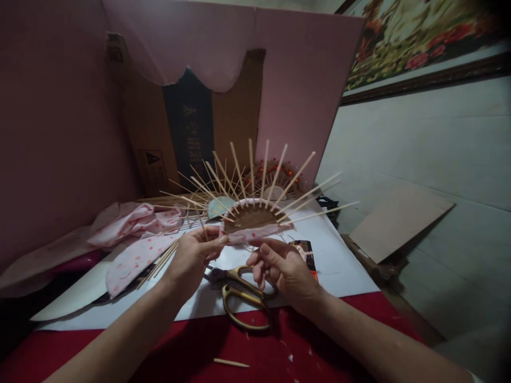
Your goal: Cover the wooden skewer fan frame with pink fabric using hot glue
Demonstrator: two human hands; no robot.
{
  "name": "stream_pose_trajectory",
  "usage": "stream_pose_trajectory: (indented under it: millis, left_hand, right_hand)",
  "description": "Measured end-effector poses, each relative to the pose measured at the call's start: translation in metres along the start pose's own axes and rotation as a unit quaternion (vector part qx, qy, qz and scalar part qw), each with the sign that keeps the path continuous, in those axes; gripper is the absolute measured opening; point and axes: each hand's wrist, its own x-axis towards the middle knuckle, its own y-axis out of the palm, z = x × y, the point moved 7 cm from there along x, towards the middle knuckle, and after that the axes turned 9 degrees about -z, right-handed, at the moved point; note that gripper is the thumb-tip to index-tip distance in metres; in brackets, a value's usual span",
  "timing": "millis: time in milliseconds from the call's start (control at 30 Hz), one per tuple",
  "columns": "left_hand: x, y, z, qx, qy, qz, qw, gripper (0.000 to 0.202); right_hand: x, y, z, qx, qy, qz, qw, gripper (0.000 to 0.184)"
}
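Note:
I hold a small brown disc (250, 217) with several thin wooden sticks (279, 183) fanning up from its rim, above a white sheet (339, 255). A strip of pink spotted cloth (261, 232) runs along its lower edge. My left hand (194, 255) pinches the cloth at the disc's left edge. My right hand (281, 268) grips the cloth strip from below, fingers curled. Gold-handled scissors (243, 295) lie on the sheet just under both hands.
Pink spotted cloth pieces (136, 239) and loose sticks (159, 263) lie at the left. More stick-rimmed discs (275, 178) stand behind. A pink-covered cardboard screen (191, 122) rises at the back. One stick (231, 363) lies on the red tablecloth (191, 356). A board (399, 221) leans at the right.

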Motion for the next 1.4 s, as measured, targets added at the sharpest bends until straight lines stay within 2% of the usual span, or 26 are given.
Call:
stream_pose_trajectory:
  millis: [133, 200, 567, 733, 933, 1200, 1400]
  left_hand:
    - [0.021, -0.023, 0.0, 0.078, 0.026, -0.08, 0.993, 0.018]
    - [0.03, -0.031, 0.002, 0.139, 0.022, -0.094, 0.986, 0.017]
    - [0.045, -0.038, 0.018, 0.274, -0.029, -0.078, 0.958, 0.012]
    - [0.05, -0.044, 0.028, 0.329, -0.038, -0.075, 0.941, 0.016]
    - [0.054, -0.052, 0.034, 0.382, -0.005, -0.071, 0.922, 0.014]
    - [0.058, -0.053, 0.034, 0.42, 0.024, -0.061, 0.905, 0.016]
    - [0.056, -0.052, 0.024, 0.459, 0.041, -0.045, 0.887, 0.022]
  right_hand:
    - [-0.009, 0.011, -0.008, -0.057, 0.022, 0.075, 0.995, 0.025]
    - [-0.013, 0.015, -0.011, -0.071, 0.031, 0.092, 0.993, 0.023]
    - [-0.014, 0.016, -0.01, -0.079, 0.031, 0.101, 0.991, 0.02]
    - [-0.015, 0.015, -0.01, -0.083, 0.034, 0.094, 0.991, 0.021]
    - [-0.014, 0.016, -0.008, -0.086, 0.029, 0.094, 0.991, 0.021]
    - [-0.016, 0.016, -0.009, -0.085, 0.036, 0.089, 0.992, 0.02]
    - [-0.016, 0.017, -0.007, -0.085, 0.035, 0.086, 0.992, 0.019]
